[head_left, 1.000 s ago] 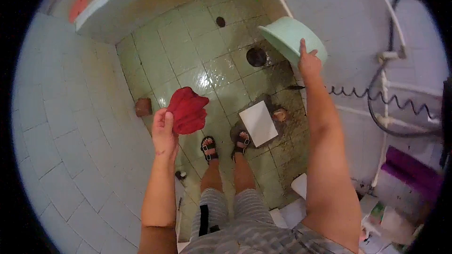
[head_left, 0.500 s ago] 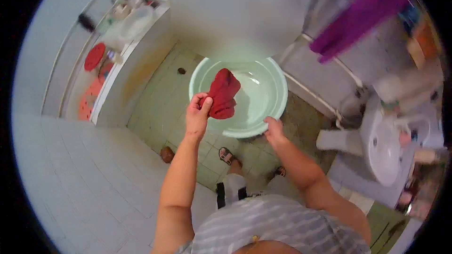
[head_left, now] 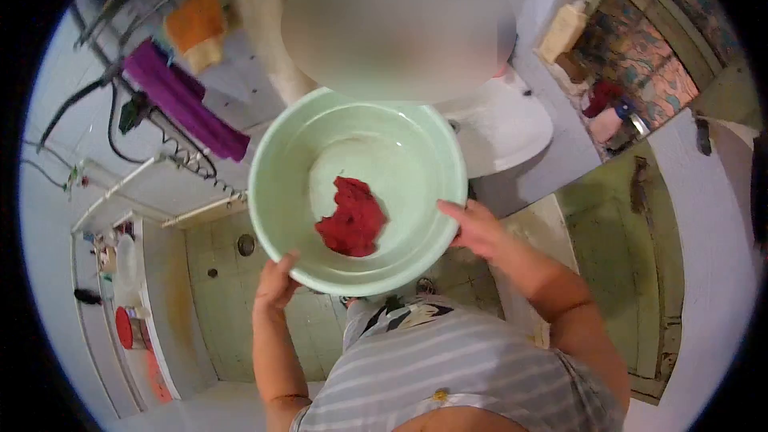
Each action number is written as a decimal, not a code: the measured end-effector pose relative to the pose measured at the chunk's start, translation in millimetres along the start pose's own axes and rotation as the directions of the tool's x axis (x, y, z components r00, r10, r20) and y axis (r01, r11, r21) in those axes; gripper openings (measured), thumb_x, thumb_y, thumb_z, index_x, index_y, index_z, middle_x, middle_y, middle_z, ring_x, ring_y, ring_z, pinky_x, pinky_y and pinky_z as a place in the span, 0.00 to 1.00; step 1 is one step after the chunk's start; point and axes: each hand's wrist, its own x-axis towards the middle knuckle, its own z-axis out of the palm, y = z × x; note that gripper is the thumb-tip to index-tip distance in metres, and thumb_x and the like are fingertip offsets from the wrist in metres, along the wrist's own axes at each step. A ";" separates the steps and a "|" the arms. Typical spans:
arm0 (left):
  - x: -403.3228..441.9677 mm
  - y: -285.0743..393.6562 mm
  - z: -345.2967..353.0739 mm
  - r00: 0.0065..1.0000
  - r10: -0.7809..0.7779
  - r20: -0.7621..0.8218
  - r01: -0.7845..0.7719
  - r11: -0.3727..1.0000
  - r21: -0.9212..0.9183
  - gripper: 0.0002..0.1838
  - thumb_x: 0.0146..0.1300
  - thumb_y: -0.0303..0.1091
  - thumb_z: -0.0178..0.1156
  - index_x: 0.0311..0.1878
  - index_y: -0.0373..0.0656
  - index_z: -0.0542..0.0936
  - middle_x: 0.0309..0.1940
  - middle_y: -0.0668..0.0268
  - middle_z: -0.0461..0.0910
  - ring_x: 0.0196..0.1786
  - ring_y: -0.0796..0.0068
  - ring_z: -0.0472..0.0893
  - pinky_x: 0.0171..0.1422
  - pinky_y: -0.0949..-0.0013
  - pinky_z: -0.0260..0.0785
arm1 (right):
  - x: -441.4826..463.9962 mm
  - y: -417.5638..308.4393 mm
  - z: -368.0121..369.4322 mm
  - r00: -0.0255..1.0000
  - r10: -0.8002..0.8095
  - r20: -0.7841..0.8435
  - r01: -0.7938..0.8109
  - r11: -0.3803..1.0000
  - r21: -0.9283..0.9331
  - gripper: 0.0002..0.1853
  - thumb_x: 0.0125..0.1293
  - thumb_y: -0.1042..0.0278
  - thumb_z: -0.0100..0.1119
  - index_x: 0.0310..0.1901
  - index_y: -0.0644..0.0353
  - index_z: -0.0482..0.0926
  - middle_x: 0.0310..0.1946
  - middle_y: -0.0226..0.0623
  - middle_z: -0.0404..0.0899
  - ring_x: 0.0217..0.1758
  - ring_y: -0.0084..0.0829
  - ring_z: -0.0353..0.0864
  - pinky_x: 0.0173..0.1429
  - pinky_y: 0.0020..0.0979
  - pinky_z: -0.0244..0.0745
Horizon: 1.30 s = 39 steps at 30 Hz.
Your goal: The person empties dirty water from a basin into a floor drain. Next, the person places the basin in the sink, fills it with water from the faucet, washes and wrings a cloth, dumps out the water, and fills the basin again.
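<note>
A large pale green basin is held up in front of my body, level with the sink's edge. Inside it, on the bottom, lies a crumpled red cloth. My left hand grips the basin's rim at the lower left, fingers closed on it. At the lower right, my right hand holds the rim with the thumb on top and the other fingers underneath. Neither hand touches the cloth.
Behind the basin stands a white sink. A purple towel hangs at the left near pipes and a coiled hose. Bottles stand on the right ledge. A doorway is at the upper right. A blurred oval hides the top middle.
The red cloth has gone from my left hand into the basin, and that hand now holds the rim. The basin has come up off the floor area, and the view has turned right towards the sink.
</note>
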 end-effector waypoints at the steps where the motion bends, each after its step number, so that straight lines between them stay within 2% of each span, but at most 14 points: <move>1: 9.8 -5.6 42.3 0.999 -0.004 0.041 0.002 0.998 0.061 0.23 0.53 0.30 0.51 0.53 0.33 0.62 0.44 0.57 0.71 0.44 0.65 0.74 0.41 0.63 0.70 | -4.0 -22.9 -42.2 1.000 -0.024 -0.008 0.024 1.000 -0.003 0.26 0.57 0.59 0.56 0.55 0.60 0.63 0.48 0.40 0.71 0.48 0.35 0.73 0.49 0.39 0.70; 2: 11.2 0.0 71.8 0.998 -0.031 0.059 0.027 0.998 0.054 0.23 0.53 0.30 0.51 0.52 0.33 0.63 0.44 0.58 0.71 0.42 0.65 0.74 0.41 0.64 0.71 | -5.1 -35.2 -67.4 0.999 -0.040 -0.023 0.040 0.999 -0.008 0.27 0.58 0.57 0.55 0.56 0.61 0.62 0.49 0.40 0.70 0.49 0.34 0.72 0.52 0.38 0.68; 3: 14.5 9.3 100.0 0.995 -0.057 0.077 0.053 0.997 0.051 0.22 0.53 0.30 0.51 0.51 0.34 0.64 0.43 0.58 0.71 0.41 0.66 0.75 0.40 0.64 0.71 | 6.7 -37.1 -106.2 0.867 -0.432 -0.249 0.263 0.821 -0.507 0.27 0.59 0.57 0.53 0.56 0.62 0.61 0.50 0.39 0.69 0.49 0.33 0.72 0.54 0.36 0.67; 4: 29.6 12.5 115.5 0.993 -0.056 0.105 0.053 0.998 0.031 0.22 0.52 0.30 0.51 0.51 0.33 0.64 0.42 0.57 0.72 0.39 0.66 0.76 0.38 0.65 0.72 | 6.2 -54.6 -115.7 0.573 -0.788 -0.228 0.197 0.401 -0.895 0.27 0.60 0.58 0.52 0.56 0.62 0.60 0.50 0.39 0.69 0.49 0.33 0.72 0.56 0.34 0.65; 6: 61.9 11.4 127.1 0.986 -0.055 0.159 0.057 0.998 -0.009 0.22 0.51 0.30 0.50 0.50 0.31 0.64 0.41 0.56 0.72 0.35 0.65 0.77 0.33 0.67 0.75 | -59.9 -108.6 -92.2 0.380 -0.903 -0.198 0.729 0.425 -0.536 0.27 0.59 0.59 0.54 0.55 0.65 0.61 0.49 0.40 0.69 0.46 0.31 0.72 0.56 0.30 0.63; 7: 65.8 19.8 132.1 0.981 -0.081 0.178 0.080 0.997 0.010 0.21 0.51 0.30 0.51 0.49 0.32 0.65 0.40 0.57 0.73 0.36 0.66 0.76 0.35 0.68 0.74 | -100.0 -121.4 -75.5 0.187 -0.981 -0.058 0.876 0.193 -0.443 0.22 0.60 0.59 0.50 0.51 0.65 0.64 0.45 0.39 0.70 0.43 0.30 0.71 0.53 0.33 0.63; 9: 81.4 39.9 147.5 0.965 -0.147 0.218 0.136 0.988 0.068 0.19 0.51 0.31 0.52 0.46 0.34 0.67 0.38 0.61 0.73 0.36 0.70 0.75 0.37 0.69 0.71 | -162.4 -137.5 -56.5 -0.278 -0.959 0.058 0.938 -0.284 -0.198 0.14 0.59 0.61 0.44 0.40 0.64 0.69 0.34 0.36 0.70 0.37 0.26 0.68 0.45 0.34 0.64; 11: 105.2 49.0 157.8 0.973 -0.173 0.155 0.145 0.974 0.176 0.19 0.51 0.32 0.53 0.46 0.34 0.68 0.36 0.61 0.73 0.34 0.71 0.74 0.34 0.71 0.71 | -202.1 -142.4 -44.3 -0.424 -0.900 0.105 0.897 -0.433 -0.092 0.10 0.57 0.65 0.45 0.35 0.60 0.73 0.28 0.32 0.71 0.32 0.22 0.68 0.38 0.30 0.65; 16: 144.8 52.7 171.6 0.989 -0.105 0.105 0.077 0.968 0.238 0.17 0.51 0.33 0.53 0.43 0.34 0.69 0.31 0.59 0.73 0.25 0.72 0.74 0.25 0.74 0.69 | -243.0 -167.5 -16.3 -0.132 -0.852 0.507 0.984 -0.174 -0.037 0.08 0.53 0.66 0.56 0.36 0.56 0.76 0.28 0.31 0.72 0.29 0.23 0.70 0.31 0.26 0.67; 19: 142.1 63.2 194.2 0.991 -0.134 0.029 0.116 0.931 0.347 0.18 0.51 0.32 0.52 0.45 0.33 0.68 0.31 0.59 0.73 0.27 0.71 0.74 0.25 0.72 0.69 | -232.4 -178.8 -22.4 -0.105 -0.851 0.514 0.983 -0.166 -0.074 0.10 0.53 0.65 0.55 0.37 0.57 0.75 0.30 0.34 0.72 0.32 0.26 0.70 0.33 0.28 0.67; 26: 140.2 33.4 196.3 0.992 -0.118 0.039 0.117 0.993 0.029 0.21 0.51 0.29 0.52 0.49 0.32 0.64 0.38 0.56 0.72 0.35 0.65 0.76 0.35 0.68 0.73 | -195.8 -221.6 -65.2 -0.054 -0.801 0.596 0.990 -0.119 -0.070 0.14 0.52 0.60 0.55 0.39 0.58 0.73 0.34 0.39 0.72 0.37 0.33 0.71 0.39 0.32 0.68; 30: 123.6 8.3 205.5 0.988 -0.137 -0.076 0.130 0.987 -0.094 0.21 0.52 0.27 0.50 0.51 0.35 0.64 0.42 0.58 0.71 0.40 0.63 0.75 0.42 0.63 0.73 | -127.9 -264.3 -126.6 0.187 -0.781 0.596 0.970 0.051 -0.237 0.17 0.52 0.58 0.55 0.40 0.59 0.72 0.37 0.43 0.72 0.40 0.37 0.71 0.42 0.35 0.68; 35: 91.7 -5.6 223.2 0.953 -0.141 -0.266 0.085 0.974 -0.211 0.21 0.53 0.27 0.49 0.52 0.37 0.64 0.43 0.58 0.71 0.43 0.63 0.74 0.45 0.60 0.71 | 65.5 -295.2 -226.9 0.798 -0.598 0.073 0.380 0.405 -0.831 0.20 0.51 0.55 0.55 0.41 0.60 0.71 0.40 0.47 0.72 0.44 0.42 0.72 0.46 0.38 0.68; 39: 73.7 -18.1 227.9 0.946 -0.104 -0.309 0.012 0.959 -0.285 0.20 0.52 0.26 0.49 0.50 0.33 0.65 0.43 0.59 0.71 0.44 0.65 0.74 0.44 0.62 0.70 | 201.9 -240.2 -301.8 0.745 -0.610 -0.271 -0.260 0.110 -0.959 0.24 0.52 0.51 0.55 0.43 0.64 0.69 0.43 0.50 0.71 0.46 0.46 0.72 0.47 0.39 0.69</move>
